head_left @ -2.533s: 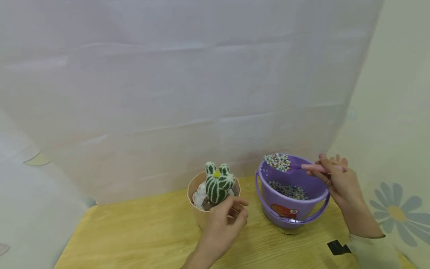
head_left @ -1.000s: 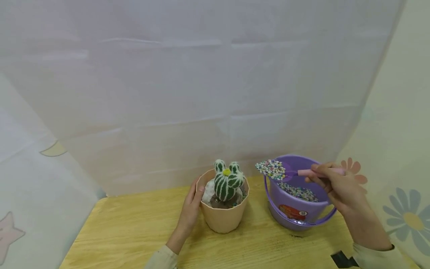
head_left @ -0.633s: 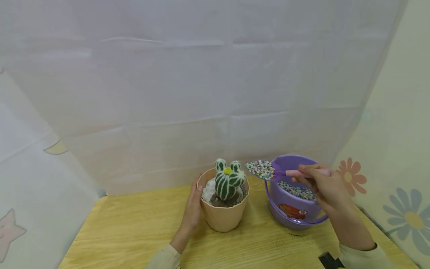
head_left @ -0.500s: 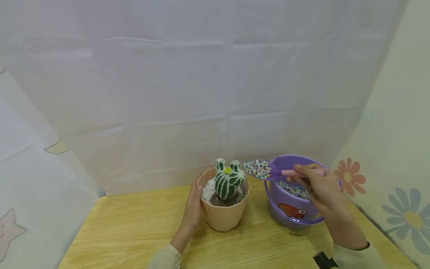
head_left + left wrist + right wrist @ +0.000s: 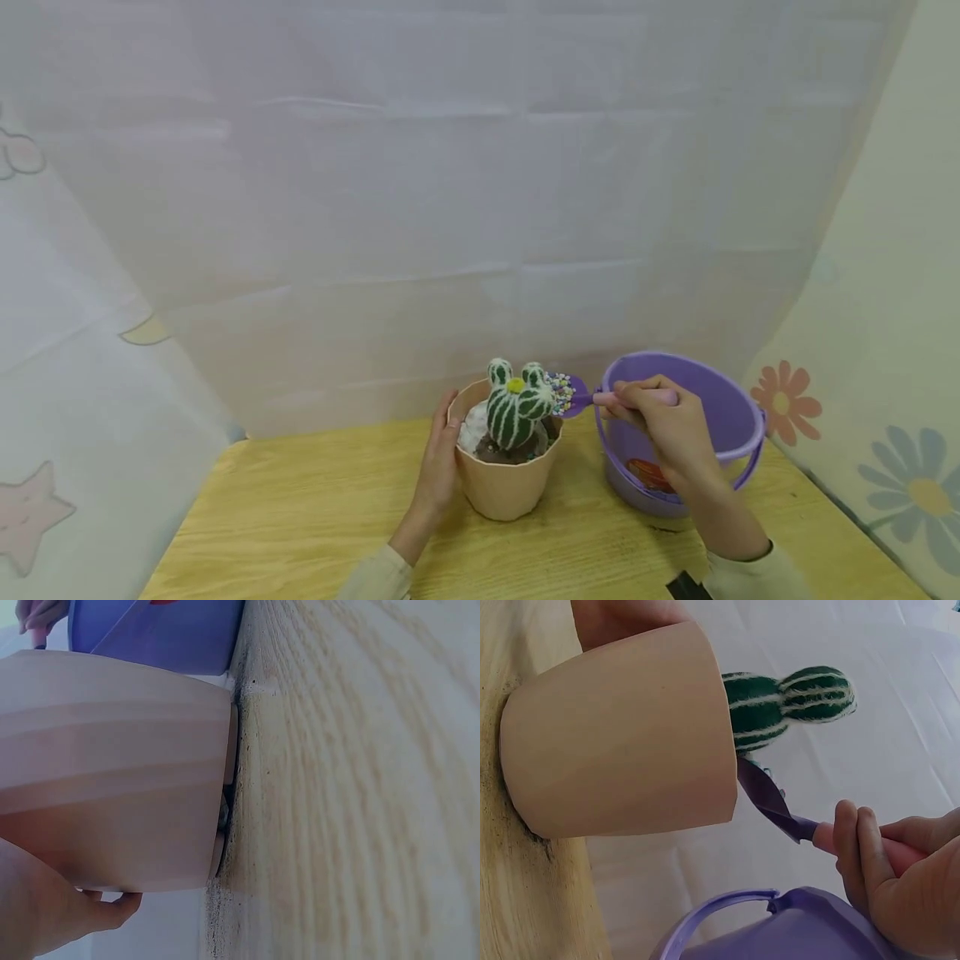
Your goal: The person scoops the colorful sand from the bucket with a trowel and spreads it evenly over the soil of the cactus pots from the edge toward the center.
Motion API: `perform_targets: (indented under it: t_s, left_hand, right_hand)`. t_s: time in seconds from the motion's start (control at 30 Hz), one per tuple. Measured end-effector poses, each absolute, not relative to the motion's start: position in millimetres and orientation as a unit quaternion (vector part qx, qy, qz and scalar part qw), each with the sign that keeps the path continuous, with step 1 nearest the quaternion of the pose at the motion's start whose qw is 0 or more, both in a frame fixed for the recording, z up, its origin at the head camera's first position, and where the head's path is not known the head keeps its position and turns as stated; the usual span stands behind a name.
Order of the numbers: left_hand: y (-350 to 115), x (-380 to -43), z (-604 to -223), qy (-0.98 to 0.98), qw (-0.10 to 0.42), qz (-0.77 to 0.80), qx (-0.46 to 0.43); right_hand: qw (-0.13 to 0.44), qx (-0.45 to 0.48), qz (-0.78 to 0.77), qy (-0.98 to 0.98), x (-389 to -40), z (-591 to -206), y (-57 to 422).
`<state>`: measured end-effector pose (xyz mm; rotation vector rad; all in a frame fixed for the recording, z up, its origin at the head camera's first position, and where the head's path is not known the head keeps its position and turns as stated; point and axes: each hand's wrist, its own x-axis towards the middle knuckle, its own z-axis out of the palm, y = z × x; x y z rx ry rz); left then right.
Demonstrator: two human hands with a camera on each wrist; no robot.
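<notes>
My left hand (image 5: 438, 458) holds the left side of a peach flowerpot (image 5: 498, 492), its fingers along the wall below the rim. A green, white-striped cactus (image 5: 512, 417) with a yellow spot stands in the pot among white lumps and brown soil. With my right hand (image 5: 667, 425) I grip the pink handle of a small purple trowel (image 5: 769, 799). Its blade tilts down at the pot's right rim, close to the cactus. Small multicoloured pebbles (image 5: 558, 393) lie on the blade, partly hidden behind the cactus.
A purple bucket (image 5: 720, 417) with a handle stands right of the pot, partly behind my right hand. The yellow wood-grain table (image 5: 315, 500) meets a pale sheet (image 5: 375, 333) at the back. Printed side sheets hang left and right.
My left hand has come round to the pot's left side. My right hand has carried the loaded trowel left from over the bucket to the pot's rim and tilted it; fewer pebbles show on it.
</notes>
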<state>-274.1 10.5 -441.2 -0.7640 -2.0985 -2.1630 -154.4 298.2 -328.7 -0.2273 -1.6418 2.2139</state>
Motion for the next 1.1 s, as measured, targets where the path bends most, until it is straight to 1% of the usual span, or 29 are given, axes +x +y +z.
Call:
perform_targets:
  t_s: [0.57,1.1]
  left_hand:
    - [15,-275,-443,-0.682,0.028,-0.691,-0.24]
    - [18,-271,-440,-0.677,0.027,-0.694,-0.245]
  right_hand:
    - [0.202,-0.084,0.757,-0.615,-160,-328,283]
    - [0.182,-0.075,0.736,-0.647,-161,-327,282]
